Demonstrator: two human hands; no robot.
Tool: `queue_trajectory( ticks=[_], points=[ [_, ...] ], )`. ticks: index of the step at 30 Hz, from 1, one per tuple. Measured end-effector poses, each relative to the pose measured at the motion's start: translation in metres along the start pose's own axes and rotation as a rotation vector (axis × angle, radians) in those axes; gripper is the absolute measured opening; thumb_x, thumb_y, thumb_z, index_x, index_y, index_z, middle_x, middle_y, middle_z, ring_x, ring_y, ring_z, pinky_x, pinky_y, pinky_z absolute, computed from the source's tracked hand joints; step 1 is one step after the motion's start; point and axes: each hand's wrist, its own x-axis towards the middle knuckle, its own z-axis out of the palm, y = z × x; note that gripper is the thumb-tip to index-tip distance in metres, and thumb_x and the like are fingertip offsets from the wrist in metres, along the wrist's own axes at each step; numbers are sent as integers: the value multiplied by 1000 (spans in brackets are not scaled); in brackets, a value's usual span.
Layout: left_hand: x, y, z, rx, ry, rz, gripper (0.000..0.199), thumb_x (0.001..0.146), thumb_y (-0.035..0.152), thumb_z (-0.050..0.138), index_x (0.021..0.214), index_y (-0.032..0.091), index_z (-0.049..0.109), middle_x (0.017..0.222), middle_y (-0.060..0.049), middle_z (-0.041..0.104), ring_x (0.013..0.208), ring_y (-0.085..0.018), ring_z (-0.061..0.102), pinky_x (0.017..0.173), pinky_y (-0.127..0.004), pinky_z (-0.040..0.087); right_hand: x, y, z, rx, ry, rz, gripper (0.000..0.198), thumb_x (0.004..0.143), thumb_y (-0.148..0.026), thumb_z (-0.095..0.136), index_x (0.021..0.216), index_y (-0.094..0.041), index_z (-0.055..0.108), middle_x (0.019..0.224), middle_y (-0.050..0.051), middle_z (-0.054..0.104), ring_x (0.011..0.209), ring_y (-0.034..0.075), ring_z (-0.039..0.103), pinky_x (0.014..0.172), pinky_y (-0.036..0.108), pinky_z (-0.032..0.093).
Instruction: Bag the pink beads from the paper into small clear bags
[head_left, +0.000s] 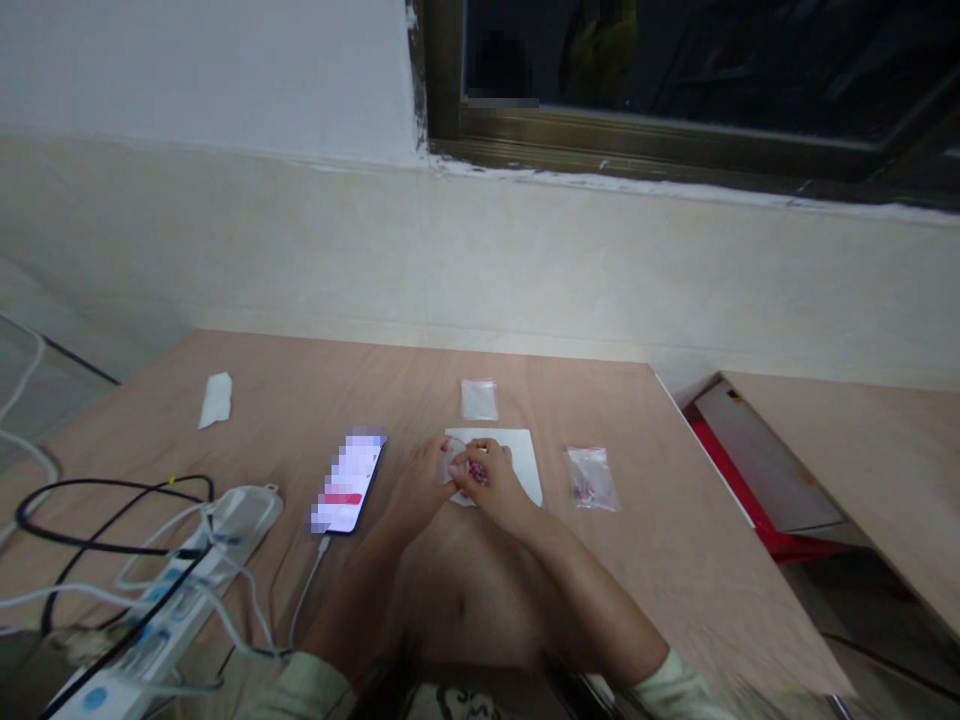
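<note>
Over a white sheet of paper, my two hands meet close together. My left hand is closed on the edge of a small clear plastic bag with a pinkish rim. My right hand curls its thumb and fingers round a cluster of small pink and dark pieces, too small to make out clearly. Whether those pieces lie inside the bag is hidden by the fingers. Behind the paper lies a flat clear zip bag. Another zip bag, with a few small pinkish bits, is to the right.
A lit phone on a charging cable lies left of my hands. Farther left, a white power strip sits under tangled cables. A scrap of white paper rests at the back left. Beyond the table's right edge stands another wooden table.
</note>
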Motion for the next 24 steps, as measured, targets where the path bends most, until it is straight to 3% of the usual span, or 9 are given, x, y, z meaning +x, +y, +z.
queue_trajectory(
  ticks=[5, 10, 13, 16, 24],
  points=[
    [-2, 4, -5, -83, 4, -8, 54, 61, 28, 64, 110, 17, 43, 108, -10, 51, 103, -23, 47, 90, -42, 36, 0, 12, -8, 253, -46, 48, 12, 74, -25, 51, 68, -17, 56, 69, 2, 55, 67, 14, 50, 64, 28, 39],
    [-7, -2, -19, -497, -87, -234, 36, 71, 36, 55, 102, 17, 50, 96, -6, 58, 90, -20, 57, 80, -37, 46, 3, 18, -23, 486, -24, 125, 21, 71, -37, 53, 64, -17, 53, 59, -1, 53, 57, 11, 49, 57, 25, 40],
    [-16, -7, -19, -751, -93, -328, 29, 73, 39, 53, 90, 16, 57, 90, -5, 63, 89, -19, 58, 84, -36, 44, 5, 20, -28, 550, 1, 166, 24, 68, -41, 55, 66, -17, 54, 62, 0, 55, 59, 12, 50, 57, 25, 40],
    [-23, -9, -11, -1035, -129, -439, 30, 72, 37, 57, 91, 14, 58, 90, -6, 65, 88, -20, 60, 86, -36, 44, 7, 21, -29, 580, 19, 183, 27, 67, -43, 55, 69, -16, 56, 68, 2, 58, 62, 12, 51, 59, 26, 42],
    [-21, -5, 0, -1215, -22, -423, 21, 70, 28, 62, 84, 13, 61, 83, -4, 66, 78, -17, 62, 78, -36, 50, 8, 26, -29, 677, 10, 254, 33, 63, -49, 58, 69, -17, 58, 64, 1, 59, 58, 12, 52, 55, 24, 42]
  ],
)
